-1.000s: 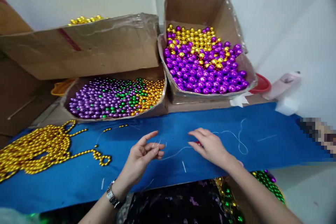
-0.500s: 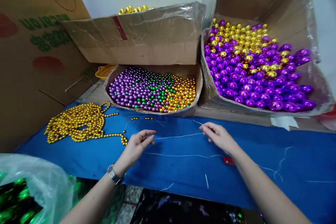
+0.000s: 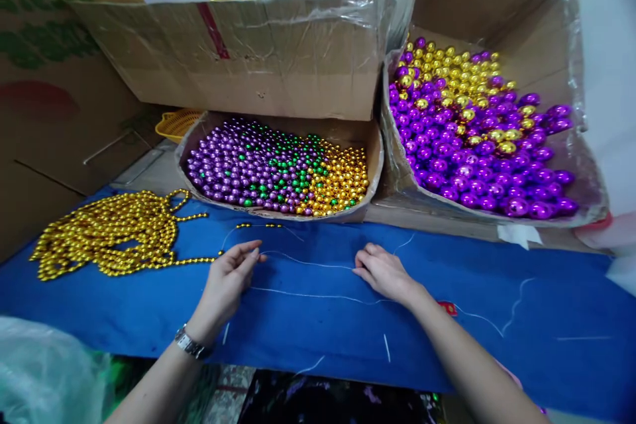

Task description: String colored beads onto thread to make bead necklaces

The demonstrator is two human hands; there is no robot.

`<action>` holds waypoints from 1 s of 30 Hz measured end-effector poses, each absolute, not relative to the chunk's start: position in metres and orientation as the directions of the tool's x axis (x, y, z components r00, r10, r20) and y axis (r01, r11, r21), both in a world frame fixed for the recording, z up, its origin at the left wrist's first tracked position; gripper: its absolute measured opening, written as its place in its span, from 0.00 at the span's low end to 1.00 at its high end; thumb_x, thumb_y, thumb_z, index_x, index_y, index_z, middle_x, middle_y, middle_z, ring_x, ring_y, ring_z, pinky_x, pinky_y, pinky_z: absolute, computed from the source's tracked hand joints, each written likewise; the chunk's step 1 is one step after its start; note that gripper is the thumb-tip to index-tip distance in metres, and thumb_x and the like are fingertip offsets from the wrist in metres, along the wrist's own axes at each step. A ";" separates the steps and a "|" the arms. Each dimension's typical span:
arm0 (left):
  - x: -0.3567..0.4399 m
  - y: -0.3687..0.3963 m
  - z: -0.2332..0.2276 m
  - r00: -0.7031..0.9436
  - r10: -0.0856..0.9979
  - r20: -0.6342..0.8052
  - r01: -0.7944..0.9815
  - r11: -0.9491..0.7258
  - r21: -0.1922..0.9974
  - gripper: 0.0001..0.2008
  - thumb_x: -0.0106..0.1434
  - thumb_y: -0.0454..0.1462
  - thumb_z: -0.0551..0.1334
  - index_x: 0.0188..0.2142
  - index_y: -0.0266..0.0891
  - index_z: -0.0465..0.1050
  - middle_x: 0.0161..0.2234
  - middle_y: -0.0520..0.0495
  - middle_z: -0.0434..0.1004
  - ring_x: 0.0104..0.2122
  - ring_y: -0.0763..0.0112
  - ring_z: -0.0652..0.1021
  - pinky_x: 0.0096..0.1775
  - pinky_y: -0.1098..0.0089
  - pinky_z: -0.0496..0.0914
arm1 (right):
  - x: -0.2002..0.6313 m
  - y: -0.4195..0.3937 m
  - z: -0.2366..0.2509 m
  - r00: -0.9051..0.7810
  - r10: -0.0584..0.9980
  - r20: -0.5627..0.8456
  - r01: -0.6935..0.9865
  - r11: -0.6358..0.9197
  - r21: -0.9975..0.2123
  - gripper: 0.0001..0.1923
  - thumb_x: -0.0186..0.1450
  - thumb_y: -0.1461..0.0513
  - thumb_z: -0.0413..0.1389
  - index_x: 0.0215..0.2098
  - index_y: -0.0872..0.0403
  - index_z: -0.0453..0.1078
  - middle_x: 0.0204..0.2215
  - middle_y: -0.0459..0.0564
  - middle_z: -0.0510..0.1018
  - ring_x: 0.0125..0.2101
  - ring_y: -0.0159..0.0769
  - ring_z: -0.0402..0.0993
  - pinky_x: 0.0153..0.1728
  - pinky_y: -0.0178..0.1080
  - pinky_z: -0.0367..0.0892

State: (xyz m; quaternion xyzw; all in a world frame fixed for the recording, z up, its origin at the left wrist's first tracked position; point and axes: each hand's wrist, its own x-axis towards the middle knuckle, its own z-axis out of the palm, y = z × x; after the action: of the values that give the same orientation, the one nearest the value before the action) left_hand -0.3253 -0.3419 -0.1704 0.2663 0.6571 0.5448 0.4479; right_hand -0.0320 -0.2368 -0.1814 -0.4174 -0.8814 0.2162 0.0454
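A thin white string (image 3: 308, 264) runs slack between my two hands, just over the blue cloth. My left hand (image 3: 229, 278), with a metal watch at its wrist, pinches one part of the string between thumb and fingertips. The fingers of my right hand (image 3: 382, 271) are closed on the string farther along, and a loose end sticks out beyond them. Another stretch of white string (image 3: 318, 295) lies on the cloth below. Just past my left hand, a few gold beads (image 3: 258, 226) sit on a thread, near a heap of gold bead strands (image 3: 114, 228).
Behind my hands stands a cardboard box of small purple, green and gold beads (image 3: 278, 172). A larger box holds bigger purple and gold beads (image 3: 462, 139). A small red item (image 3: 448, 308) and string scraps (image 3: 386, 348) lie on the blue cloth (image 3: 342, 338). A yellow basket (image 3: 176, 124) sits behind.
My right hand has moved left and slightly down along the string, its fingers now more curled. My left hand has shifted left. The whole view has turned a little.
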 end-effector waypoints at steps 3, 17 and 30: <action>-0.331 -0.342 -0.169 -0.488 0.815 -0.314 -0.341 0.153 0.928 0.22 0.51 0.41 0.68 0.44 0.37 0.71 0.31 0.47 0.76 0.15 0.85 0.62 0.15 0.82 0.54 | -0.043 -0.236 -0.178 -0.661 0.745 -0.091 0.703 0.572 -0.422 0.07 0.66 0.60 0.50 0.33 0.54 0.67 0.31 0.49 0.73 0.34 0.34 0.70 0.33 0.33 0.62; -0.374 -0.345 -0.174 -0.793 0.597 -0.125 -0.310 -0.218 0.925 0.16 0.50 0.35 0.69 0.40 0.38 0.74 0.38 0.45 0.77 0.32 0.73 0.77 0.33 0.74 0.73 | -0.178 -0.229 -0.196 -0.612 0.790 -0.041 0.716 0.532 -0.453 0.14 0.67 0.58 0.52 0.48 0.56 0.66 0.45 0.51 0.72 0.40 0.35 0.72 0.40 0.43 0.70; -0.375 -0.345 -0.180 -0.784 0.619 -0.052 -0.145 -0.102 0.984 0.18 0.53 0.41 0.67 0.43 0.39 0.72 0.43 0.43 0.76 0.32 0.73 0.77 0.34 0.72 0.71 | -0.174 -0.232 -0.190 -0.624 0.772 -0.121 0.761 0.565 -0.318 0.14 0.67 0.57 0.52 0.48 0.56 0.66 0.45 0.51 0.71 0.41 0.36 0.72 0.40 0.43 0.70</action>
State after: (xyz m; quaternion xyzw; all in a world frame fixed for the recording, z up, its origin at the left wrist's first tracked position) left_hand -0.3752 -0.3449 -0.1802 0.1925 0.6148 0.7170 0.2664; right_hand -0.1739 -0.2315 -0.1903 -0.4333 -0.8845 0.1722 0.0160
